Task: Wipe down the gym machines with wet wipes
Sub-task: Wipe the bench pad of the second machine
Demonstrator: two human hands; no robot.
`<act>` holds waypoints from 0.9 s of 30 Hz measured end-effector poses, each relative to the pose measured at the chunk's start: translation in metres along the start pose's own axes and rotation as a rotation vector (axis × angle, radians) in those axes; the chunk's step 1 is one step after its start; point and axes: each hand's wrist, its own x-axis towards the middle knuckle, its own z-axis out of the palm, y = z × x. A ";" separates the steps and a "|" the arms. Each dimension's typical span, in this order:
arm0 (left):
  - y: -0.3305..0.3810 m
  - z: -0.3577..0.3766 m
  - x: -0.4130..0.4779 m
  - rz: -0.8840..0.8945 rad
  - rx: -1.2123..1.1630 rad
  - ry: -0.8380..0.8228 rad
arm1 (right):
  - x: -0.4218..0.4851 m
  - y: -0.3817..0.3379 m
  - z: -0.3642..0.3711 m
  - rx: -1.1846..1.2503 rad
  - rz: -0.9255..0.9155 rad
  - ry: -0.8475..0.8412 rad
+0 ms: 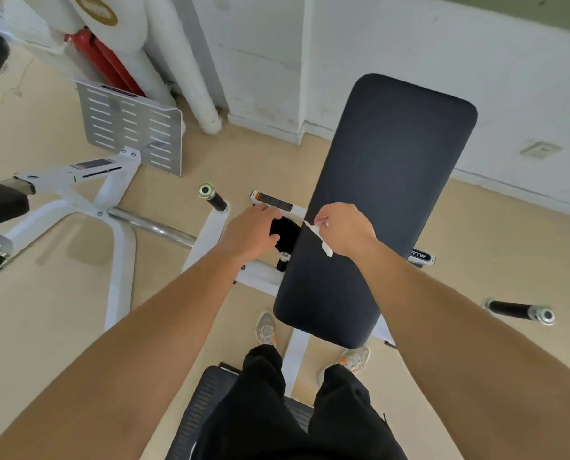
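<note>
A long dark padded bench pad (pixel 386 180) on a white machine frame (pixel 260 277) runs away from me toward the wall. My right hand (pixel 346 230) hovers over the pad's left edge and pinches a white wet wipe (pixel 320 239) that hangs twisted below the fingers. My left hand (pixel 250 234) is beside the pad, fingers curled round a black object (pixel 285 232), likely the wipes pack, partly hidden by the hand.
Black grip handles stick out at the left (pixel 212 197) and right (pixel 519 312). A white machine with a chrome bar (pixel 150 225) and a slotted metal footplate (pixel 130 127) stands at left. A black footplate (pixel 207 403) lies under my feet; the wall is close behind.
</note>
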 end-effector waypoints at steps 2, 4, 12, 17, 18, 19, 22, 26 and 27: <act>0.025 0.007 0.015 0.055 -0.006 -0.001 | -0.003 0.025 -0.008 0.011 0.039 0.022; 0.050 0.014 0.031 0.112 -0.006 -0.009 | -0.003 0.048 -0.016 0.037 0.068 0.054; 0.123 0.047 0.090 0.250 -0.080 -0.062 | 0.011 0.119 -0.033 0.251 0.095 0.083; 0.137 0.056 0.100 0.224 -0.116 -0.029 | 0.012 0.148 -0.037 0.362 0.121 0.138; 0.137 0.056 0.100 0.214 -0.135 -0.029 | 0.013 0.153 -0.036 0.366 0.130 0.143; 0.137 0.055 0.100 0.197 -0.160 -0.031 | 0.013 0.157 -0.035 0.370 0.142 0.144; 0.135 0.052 0.106 0.121 -0.262 -0.051 | 0.018 0.165 -0.034 0.394 0.161 0.146; 0.136 0.051 0.115 0.032 -0.369 -0.033 | 0.027 0.169 -0.033 0.438 0.157 0.113; 0.136 0.052 0.117 0.016 -0.403 -0.017 | 0.028 0.169 -0.033 0.445 0.161 0.110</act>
